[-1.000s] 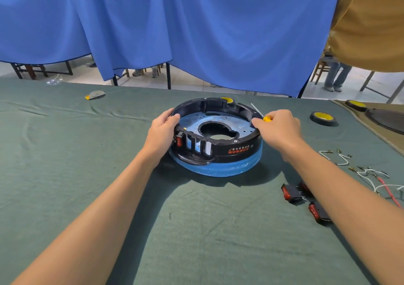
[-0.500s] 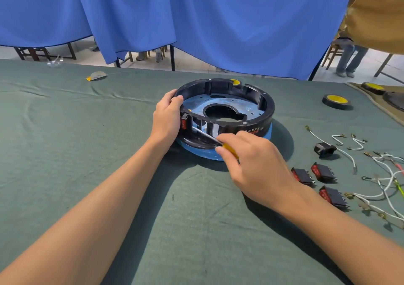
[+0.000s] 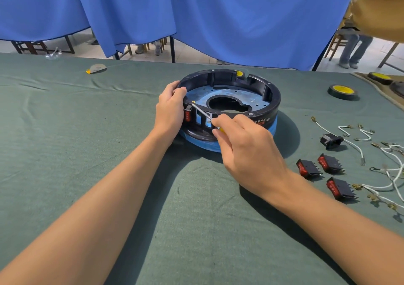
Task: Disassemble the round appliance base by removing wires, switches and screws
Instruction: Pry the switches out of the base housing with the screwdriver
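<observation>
A round black appliance base (image 3: pixel 271 101) with a blue film-covered plate inside sits on the green cloth. My left hand (image 3: pixel 169 108) grips its left rim, next to a red rocker switch (image 3: pixel 187 115) still set in the wall. My right hand (image 3: pixel 247 151) holds a small yellow-handled screwdriver (image 3: pixel 202 112); its metal shaft points up-left, and its tip reaches the inside of the rim just behind that switch. Three removed red switches (image 3: pixel 330 164) and a black socket (image 3: pixel 331 140) lie to the right with loose white wires (image 3: pixel 391 175).
A roll of black tape with a yellow core (image 3: pixel 343 92) lies at the back right, another beside a brown mat (image 3: pixel 379 76). A small grey piece (image 3: pixel 97 68) lies at the back left. Blue curtains hang behind the table; a person's legs (image 3: pixel 354 50) stand at far right.
My right hand came from the base's right rim round to its near side with the screwdriver; the tip has since gone further up-left to the rim behind the switch. My left hand stays on the left rim.
</observation>
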A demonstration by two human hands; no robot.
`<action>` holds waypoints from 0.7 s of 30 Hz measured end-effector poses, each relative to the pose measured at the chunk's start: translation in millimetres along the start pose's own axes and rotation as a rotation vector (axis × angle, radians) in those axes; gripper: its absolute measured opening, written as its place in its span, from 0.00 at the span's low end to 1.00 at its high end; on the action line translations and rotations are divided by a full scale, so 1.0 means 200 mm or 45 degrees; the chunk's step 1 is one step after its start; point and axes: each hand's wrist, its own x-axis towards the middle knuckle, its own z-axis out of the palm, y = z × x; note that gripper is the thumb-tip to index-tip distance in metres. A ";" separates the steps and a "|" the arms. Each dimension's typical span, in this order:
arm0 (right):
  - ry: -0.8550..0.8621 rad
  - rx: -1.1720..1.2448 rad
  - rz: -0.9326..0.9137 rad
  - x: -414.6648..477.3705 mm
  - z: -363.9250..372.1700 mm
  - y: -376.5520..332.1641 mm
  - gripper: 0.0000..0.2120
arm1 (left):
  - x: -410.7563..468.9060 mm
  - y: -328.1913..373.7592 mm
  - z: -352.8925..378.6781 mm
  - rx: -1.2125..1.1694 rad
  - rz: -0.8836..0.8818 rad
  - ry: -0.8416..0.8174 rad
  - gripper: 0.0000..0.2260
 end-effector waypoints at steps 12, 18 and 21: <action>-0.007 -0.029 -0.038 -0.04 -0.03 0.01 0.07 | 0.00 0.00 0.00 0.009 0.007 0.007 0.25; -0.109 -0.128 0.005 -0.04 -0.02 -0.03 0.03 | -0.01 0.01 0.00 0.003 -0.005 0.010 0.25; -0.150 -0.146 0.020 -0.04 -0.01 -0.04 0.03 | -0.01 0.01 0.00 0.011 -0.006 0.004 0.25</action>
